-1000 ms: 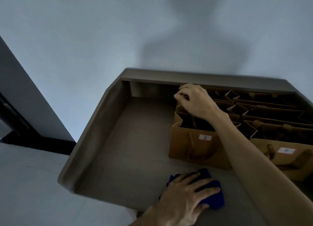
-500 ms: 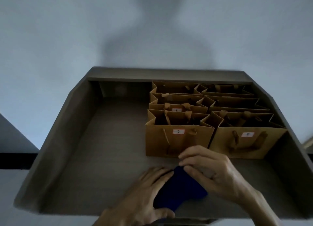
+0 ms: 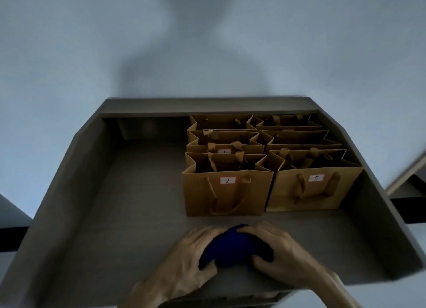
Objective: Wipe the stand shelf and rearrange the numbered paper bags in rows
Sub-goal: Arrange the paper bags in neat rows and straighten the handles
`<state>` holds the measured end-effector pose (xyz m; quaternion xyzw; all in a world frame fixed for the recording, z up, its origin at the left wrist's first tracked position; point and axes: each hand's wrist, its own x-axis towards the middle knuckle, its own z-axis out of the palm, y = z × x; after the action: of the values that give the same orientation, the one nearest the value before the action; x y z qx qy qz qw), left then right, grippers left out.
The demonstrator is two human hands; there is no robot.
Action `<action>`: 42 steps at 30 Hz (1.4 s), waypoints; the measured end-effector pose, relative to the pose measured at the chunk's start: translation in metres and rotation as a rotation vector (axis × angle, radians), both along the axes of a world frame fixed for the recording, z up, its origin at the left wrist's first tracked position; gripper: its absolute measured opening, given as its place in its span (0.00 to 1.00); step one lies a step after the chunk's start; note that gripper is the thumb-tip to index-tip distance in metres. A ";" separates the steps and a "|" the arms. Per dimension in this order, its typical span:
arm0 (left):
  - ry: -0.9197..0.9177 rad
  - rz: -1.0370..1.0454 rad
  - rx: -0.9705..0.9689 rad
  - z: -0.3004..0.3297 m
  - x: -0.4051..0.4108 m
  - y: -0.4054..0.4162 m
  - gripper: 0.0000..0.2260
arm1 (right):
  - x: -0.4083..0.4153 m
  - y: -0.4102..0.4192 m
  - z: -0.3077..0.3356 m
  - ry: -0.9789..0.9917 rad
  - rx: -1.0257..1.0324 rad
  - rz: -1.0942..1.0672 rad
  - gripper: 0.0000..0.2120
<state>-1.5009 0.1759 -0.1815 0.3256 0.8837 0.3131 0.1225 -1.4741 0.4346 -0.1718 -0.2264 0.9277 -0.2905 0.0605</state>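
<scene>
The dark grey-brown walled stand shelf (image 3: pixel 138 204) runs wide from left to right; its left half is bare, and that bare area lies forward and to the left of both hands. The brown numbered paper bags with ribbon handles (image 3: pixel 265 160) stand in two columns on the right half, packed front to back. The bag labelled 2 (image 3: pixel 227 190) and the bag labelled 5 (image 3: pixel 315 187) form the front row, side by side; a label reading 1 shows just behind bag 2. The crumpled dark blue cloth (image 3: pixel 235 247) rests on the shelf near its front edge, just in front of bag 2 but apart from it. The left hand (image 3: pixel 191 257) and the right hand (image 3: pixel 279 254) are cupped around the cloth from opposite sides, fingers curled onto it, palms down. Judgement: the left hand is nearer the bare area.
</scene>
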 end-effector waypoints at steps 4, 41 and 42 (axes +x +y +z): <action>-0.364 0.085 0.216 0.027 -0.008 -0.012 0.24 | -0.003 -0.001 0.030 -0.278 -0.274 -0.033 0.21; 0.566 0.163 -0.005 0.169 -0.332 0.021 0.22 | -0.322 -0.024 0.173 0.505 0.314 -0.325 0.21; 0.574 0.177 -0.005 0.167 -0.335 0.024 0.23 | -0.324 -0.027 0.172 0.524 0.352 -0.339 0.22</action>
<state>-1.8354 0.1997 -0.0149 0.3223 0.9080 0.2154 -0.1591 -1.7981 0.4079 0.0005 -0.1223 0.9720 -0.0642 -0.1902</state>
